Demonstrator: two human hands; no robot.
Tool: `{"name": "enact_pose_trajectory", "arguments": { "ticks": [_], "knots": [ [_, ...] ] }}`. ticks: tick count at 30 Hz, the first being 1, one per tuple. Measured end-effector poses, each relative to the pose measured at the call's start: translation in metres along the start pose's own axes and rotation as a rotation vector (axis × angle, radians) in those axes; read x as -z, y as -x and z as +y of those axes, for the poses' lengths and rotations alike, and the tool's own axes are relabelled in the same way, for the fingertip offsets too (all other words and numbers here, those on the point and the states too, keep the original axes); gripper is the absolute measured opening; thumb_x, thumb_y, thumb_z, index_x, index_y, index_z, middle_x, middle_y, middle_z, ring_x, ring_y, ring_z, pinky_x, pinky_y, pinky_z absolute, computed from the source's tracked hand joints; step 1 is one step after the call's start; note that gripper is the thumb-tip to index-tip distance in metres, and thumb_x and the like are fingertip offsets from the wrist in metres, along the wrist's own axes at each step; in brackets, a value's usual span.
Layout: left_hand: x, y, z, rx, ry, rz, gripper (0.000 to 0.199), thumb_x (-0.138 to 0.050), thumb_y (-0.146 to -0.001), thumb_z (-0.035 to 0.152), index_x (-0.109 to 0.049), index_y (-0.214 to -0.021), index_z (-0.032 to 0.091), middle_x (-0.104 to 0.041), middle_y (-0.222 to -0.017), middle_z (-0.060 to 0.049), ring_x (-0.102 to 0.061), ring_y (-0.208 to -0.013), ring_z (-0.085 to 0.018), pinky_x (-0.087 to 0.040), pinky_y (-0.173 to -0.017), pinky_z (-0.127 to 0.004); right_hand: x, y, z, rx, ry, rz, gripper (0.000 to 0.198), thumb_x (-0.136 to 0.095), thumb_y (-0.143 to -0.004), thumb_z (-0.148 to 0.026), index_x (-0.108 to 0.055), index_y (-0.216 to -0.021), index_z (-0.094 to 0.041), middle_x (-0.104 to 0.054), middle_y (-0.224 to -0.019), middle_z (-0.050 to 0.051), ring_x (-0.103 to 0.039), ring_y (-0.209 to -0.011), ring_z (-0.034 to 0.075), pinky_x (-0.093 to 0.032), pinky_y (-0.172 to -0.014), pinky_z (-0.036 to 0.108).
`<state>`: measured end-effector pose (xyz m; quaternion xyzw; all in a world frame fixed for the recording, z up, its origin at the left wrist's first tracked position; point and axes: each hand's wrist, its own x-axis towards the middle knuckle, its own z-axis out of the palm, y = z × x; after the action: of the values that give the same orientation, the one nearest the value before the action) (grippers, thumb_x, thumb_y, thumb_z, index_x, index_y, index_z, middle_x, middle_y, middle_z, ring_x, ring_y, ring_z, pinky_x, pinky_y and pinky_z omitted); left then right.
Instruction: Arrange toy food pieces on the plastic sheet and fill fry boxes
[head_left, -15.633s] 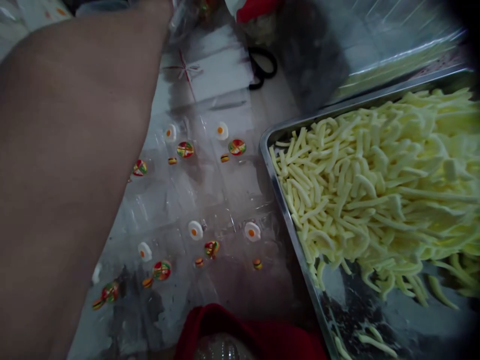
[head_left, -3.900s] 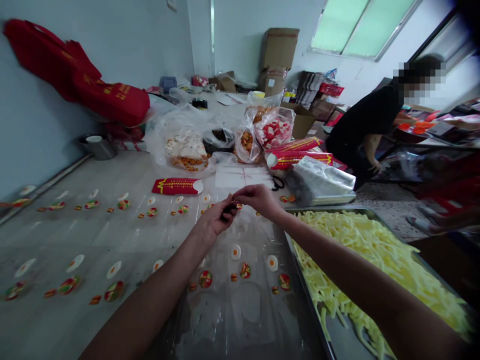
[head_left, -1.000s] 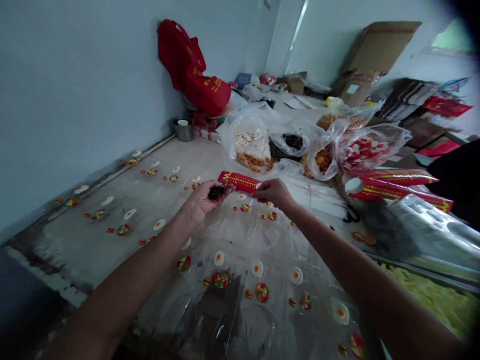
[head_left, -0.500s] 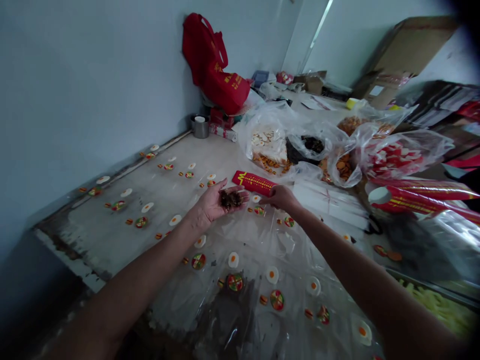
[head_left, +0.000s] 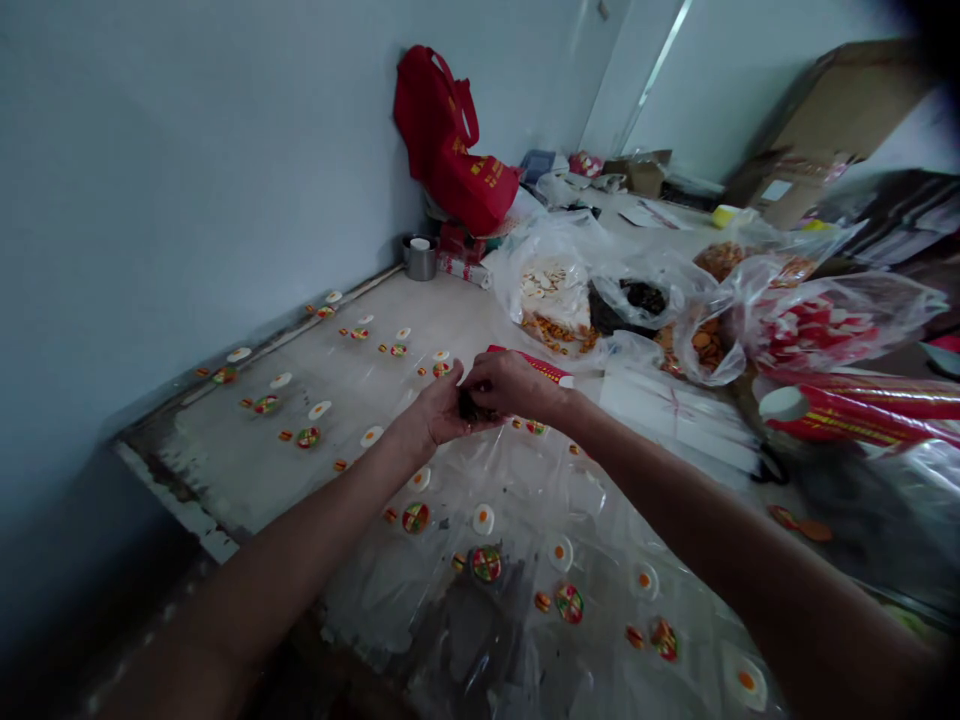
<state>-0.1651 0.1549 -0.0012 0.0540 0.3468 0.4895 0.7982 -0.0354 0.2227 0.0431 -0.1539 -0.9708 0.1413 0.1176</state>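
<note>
Hands together above the counter: left hand cupped around a small heap of dark pieces, right hand bent over it, fingers at the palm; whether one piece is pinched cannot be told. Progress, as judged: groups stand set out in rough rows, most with a fried-egg shape, a round pizza-like disc and a tiny burger shape. No dark piece made out beside the nearer groups; farther ones too small to tell, so that addition looks largely undone. Materials: egg shapes white, thin-looking, irregular, orange-centred; discs in red, green and yellow wedges; burgers small, banded. Clear plastic beneath nearer groups, creased and glinting. Dark heap loose, grain unresolved; similar dark matter in an open bag behind. Red printed carton flat, partly hidden by the right hand.
</note>
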Motion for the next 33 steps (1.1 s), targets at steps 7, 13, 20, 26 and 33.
{"name": "enact_pose_trajectory", "arguments": {
  "ticks": [7,13,20,26,33],
  "knots": [
    [0.018,0.015,0.038,-0.055,0.032,0.077,0.048,-0.04,-0.1,0.041,-0.064,-0.112,0.001,-0.071,-0.098,-0.027,-0.071,-0.099,-0.033,-0.062,-0.077,-0.042,0.014,-0.005,0.062,-0.363,-0.355,0.202,0.015,-0.071,-0.072,-0.019,-0.074,-0.086,-0.015,-0.07,-0.074,0.001,-0.06,-0.064,0.012,-0.043,-0.058,0.022],
    [0.051,0.04,0.067,-0.218,0.072,0.157,0.043,-0.04,-0.1,0.034,-0.064,-0.115,0.002,-0.072,-0.1,-0.027,-0.071,-0.1,-0.033,-0.062,-0.079,-0.046,-0.013,0.012,0.078,-0.294,-0.226,0.061,0.017,-0.07,-0.07,-0.014,-0.077,-0.085,-0.019,-0.071,-0.074,-0.001,-0.06,-0.064,0.011,-0.042,-0.062,0.022],
    [0.038,0.031,0.057,-0.19,0.08,0.121,0.048,-0.041,-0.1,0.04,-0.064,-0.117,0.002,-0.071,-0.104,-0.028,-0.071,-0.101,-0.034,-0.06,-0.081,-0.046,-0.022,0.01,0.079,-0.24,-0.007,-0.068,0.023,-0.072,-0.069,-0.01,-0.079,-0.085,-0.024,-0.073,-0.082,0.0,-0.064,-0.074,0.016,-0.043,-0.068,0.025],
    [0.044,0.024,0.049,-0.16,0.063,0.049,0.051,-0.04,-0.099,0.044,-0.064,-0.115,0.002,-0.07,-0.105,-0.028,-0.07,-0.102,-0.036,-0.059,-0.082,-0.05,-0.013,0.012,0.057,-0.29,-0.019,0.081,0.029,-0.067,-0.076,-0.01,-0.079,-0.1,-0.021,-0.074,-0.081,0.002,-0.064,-0.071,0.016,-0.044,-0.068,0.025],
    [0.033,0.022,0.038,-0.131,0.082,0.085,0.04,-0.042,-0.099,0.042,-0.064,-0.098,0.008,-0.072,-0.081,-0.017,-0.072,-0.078,-0.029,-0.061,-0.077,-0.051,-0.007,-0.023,0.001,-0.106,-0.061,0.121,0.022,-0.067,-0.081,-0.018,-0.08,-0.099,-0.021,-0.072,-0.084,0.004,-0.062,-0.071,0.014,-0.041,-0.065,0.023]
  ]
}}
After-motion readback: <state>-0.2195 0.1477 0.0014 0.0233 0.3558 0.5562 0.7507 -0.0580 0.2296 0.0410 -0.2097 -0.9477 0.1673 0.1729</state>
